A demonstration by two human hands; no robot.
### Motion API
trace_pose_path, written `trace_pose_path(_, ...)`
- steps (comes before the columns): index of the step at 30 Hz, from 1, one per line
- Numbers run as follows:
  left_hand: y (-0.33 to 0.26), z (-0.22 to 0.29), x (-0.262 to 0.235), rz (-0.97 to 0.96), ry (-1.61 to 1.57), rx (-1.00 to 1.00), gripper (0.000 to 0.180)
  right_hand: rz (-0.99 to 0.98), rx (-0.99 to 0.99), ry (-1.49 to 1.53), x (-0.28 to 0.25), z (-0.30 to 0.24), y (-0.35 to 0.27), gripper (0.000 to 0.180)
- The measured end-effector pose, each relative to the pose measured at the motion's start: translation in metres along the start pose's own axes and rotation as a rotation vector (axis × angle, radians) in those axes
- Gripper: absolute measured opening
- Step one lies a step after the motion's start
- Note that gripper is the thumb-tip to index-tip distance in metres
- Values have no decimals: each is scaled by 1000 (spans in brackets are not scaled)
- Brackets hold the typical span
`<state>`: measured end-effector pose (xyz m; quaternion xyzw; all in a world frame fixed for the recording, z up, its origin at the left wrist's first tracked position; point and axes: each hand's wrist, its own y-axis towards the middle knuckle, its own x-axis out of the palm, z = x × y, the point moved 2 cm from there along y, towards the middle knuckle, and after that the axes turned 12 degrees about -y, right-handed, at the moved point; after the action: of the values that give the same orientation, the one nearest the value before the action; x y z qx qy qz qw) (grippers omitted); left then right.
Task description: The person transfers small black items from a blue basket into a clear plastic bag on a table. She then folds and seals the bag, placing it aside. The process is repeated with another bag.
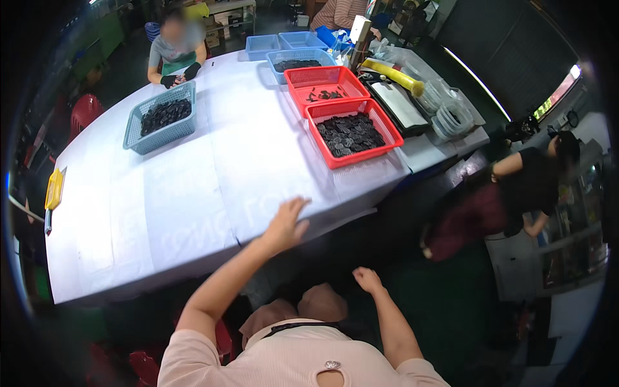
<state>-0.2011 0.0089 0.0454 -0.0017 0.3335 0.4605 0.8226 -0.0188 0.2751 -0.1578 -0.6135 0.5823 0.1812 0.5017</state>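
Observation:
My left hand (288, 222) lies flat with fingers spread on the near edge of the long white-covered table (193, 187), holding nothing. My right hand (367, 279) hangs below the table edge over the dark floor, fingers loosely curled and nothing in it. The nearest container is a red basket (384, 126) full of small dark flat pieces, well beyond my left hand. Behind it stands a second red basket (298, 77) with only a few dark pieces.
A grey-blue basket (137, 137) of dark pieces sits at the far left, before a seated person (174, 51) wearing dark gloves. Blue baskets (284, 44), a yellow tube (394, 75) and clear tubs (451, 116) crowd the far right. Another person (516, 187) bends at the right. A yellow object (54, 188) lies at the table's left edge.

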Motion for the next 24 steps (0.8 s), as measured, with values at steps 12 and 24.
trace_pose_path(12,340,-277,-88,485,-271,-605,59,234,-791,-371,-50,-227,330,47)
trace_pose_path(24,565,-509,-112,676,-929,-823,61,6,-782,-423,-63,-227,357,53)
